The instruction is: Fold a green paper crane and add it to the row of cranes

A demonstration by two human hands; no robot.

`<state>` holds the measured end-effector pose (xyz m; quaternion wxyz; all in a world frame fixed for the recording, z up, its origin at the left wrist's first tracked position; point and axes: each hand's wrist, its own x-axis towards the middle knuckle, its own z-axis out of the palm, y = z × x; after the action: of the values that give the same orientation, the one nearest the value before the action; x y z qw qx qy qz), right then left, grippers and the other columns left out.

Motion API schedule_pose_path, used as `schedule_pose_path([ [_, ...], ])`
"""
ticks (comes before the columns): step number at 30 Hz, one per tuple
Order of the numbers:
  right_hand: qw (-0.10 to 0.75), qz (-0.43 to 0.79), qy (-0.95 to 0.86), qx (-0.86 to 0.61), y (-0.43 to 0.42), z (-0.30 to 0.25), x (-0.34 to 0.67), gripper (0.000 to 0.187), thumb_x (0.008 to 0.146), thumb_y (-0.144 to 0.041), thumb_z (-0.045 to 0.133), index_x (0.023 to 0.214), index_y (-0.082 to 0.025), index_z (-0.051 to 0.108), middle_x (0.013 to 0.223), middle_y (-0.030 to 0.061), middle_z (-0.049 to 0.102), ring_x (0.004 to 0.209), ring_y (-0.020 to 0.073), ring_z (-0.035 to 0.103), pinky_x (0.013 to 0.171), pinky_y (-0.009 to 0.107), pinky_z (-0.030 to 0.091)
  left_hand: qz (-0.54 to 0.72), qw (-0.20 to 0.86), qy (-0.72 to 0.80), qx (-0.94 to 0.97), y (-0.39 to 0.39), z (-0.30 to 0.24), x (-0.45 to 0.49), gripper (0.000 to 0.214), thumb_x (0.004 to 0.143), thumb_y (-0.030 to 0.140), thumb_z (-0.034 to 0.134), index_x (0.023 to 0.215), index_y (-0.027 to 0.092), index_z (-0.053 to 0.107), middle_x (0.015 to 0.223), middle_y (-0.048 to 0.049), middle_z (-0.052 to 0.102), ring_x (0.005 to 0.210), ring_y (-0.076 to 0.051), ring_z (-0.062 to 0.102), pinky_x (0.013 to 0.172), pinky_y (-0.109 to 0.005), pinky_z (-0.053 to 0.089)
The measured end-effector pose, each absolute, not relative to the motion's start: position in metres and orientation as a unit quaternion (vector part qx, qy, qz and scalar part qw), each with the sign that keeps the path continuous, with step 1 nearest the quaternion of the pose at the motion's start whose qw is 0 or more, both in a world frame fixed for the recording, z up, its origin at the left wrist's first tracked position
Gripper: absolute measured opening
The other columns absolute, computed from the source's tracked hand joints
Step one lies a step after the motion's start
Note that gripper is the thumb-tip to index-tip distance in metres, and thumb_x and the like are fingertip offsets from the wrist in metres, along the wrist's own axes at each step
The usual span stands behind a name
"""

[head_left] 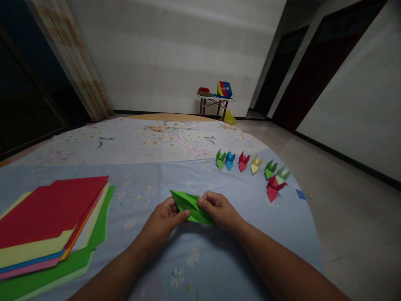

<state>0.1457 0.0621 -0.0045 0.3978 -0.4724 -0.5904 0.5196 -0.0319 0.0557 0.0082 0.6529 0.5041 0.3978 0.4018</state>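
Note:
A partly folded green paper (189, 203), long and pointed at its far left end, lies on the blue floral cloth (156, 179) between my hands. My left hand (163, 221) pinches its near left edge with thumb and fingers. My right hand (220, 210) grips its right end, fingers curled over the paper. Both hands rest low on the cloth.
A stack of coloured paper sheets (50, 225), red on top, lies at the left. Several finished folded paper figures (254, 166) in green, blue, red and yellow stand in a row at the far right. A small table (215, 101) with objects stands by the far wall. Bare tiled floor (344, 200) lies to the right.

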Motion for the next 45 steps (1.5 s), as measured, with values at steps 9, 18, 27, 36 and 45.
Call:
schedule_pose_path([
  [9,0.388,0.521,-0.598,-0.470,0.061,-0.001,0.144,0.035,0.076,-0.048,0.054,0.062,-0.016,0.047,0.053,-0.0060,0.039,0.048,0.0058,0.032,0.045,0.018,0.027,0.415,0.678,0.380,0.473,0.058,0.007,-0.033,0.031,0.071,0.025,0.068,0.098,0.015,0.057,0.091,-0.0075,0.070,0.077,-0.019,0.066,0.075,-0.032,0.049],
  [18,0.397,0.524,-0.598,-0.459,0.060,-0.001,0.142,0.029,0.076,-0.041,0.056,0.063,-0.016,0.048,0.053,-0.0061,0.042,0.047,0.0061,0.035,0.046,0.019,0.029,0.421,0.657,0.391,0.488,0.059,0.006,-0.035,0.029,0.072,0.026,0.068,0.098,0.016,0.060,0.088,-0.0062,0.070,0.079,-0.020,0.065,0.078,-0.034,0.049],
  [27,0.464,0.250,-0.757,-0.387,0.059,0.002,0.146,0.019,0.070,-0.009,0.060,0.084,-0.022,0.063,0.088,0.0023,0.066,0.086,0.0160,0.058,0.085,0.033,0.041,0.487,0.423,0.403,0.649,0.058,0.008,-0.045,0.012,0.069,0.020,0.067,0.079,0.023,0.072,0.103,-0.0067,0.062,0.098,-0.022,0.058,0.089,-0.034,0.041],
  [36,0.468,0.182,-0.786,-0.361,0.059,0.000,0.146,0.032,0.069,-0.010,0.062,0.097,-0.024,0.060,0.104,0.0058,0.061,0.101,0.0193,0.053,0.088,0.038,0.040,0.486,0.478,0.365,0.635,0.058,0.004,-0.049,0.008,0.065,0.020,0.071,0.072,0.023,0.071,0.108,-0.0061,0.057,0.094,-0.021,0.060,0.077,-0.029,0.047],
  [45,0.424,0.168,-0.812,-0.363,0.057,0.001,0.147,0.024,0.068,-0.017,0.068,0.090,-0.023,0.057,0.105,0.0055,0.061,0.100,0.0202,0.052,0.090,0.040,0.036,0.508,0.554,0.410,0.516,0.060,0.007,-0.042,0.044,0.065,0.033,0.073,0.105,0.022,0.060,0.099,-0.0059,0.066,0.085,-0.020,0.063,0.075,-0.029,0.049],
])
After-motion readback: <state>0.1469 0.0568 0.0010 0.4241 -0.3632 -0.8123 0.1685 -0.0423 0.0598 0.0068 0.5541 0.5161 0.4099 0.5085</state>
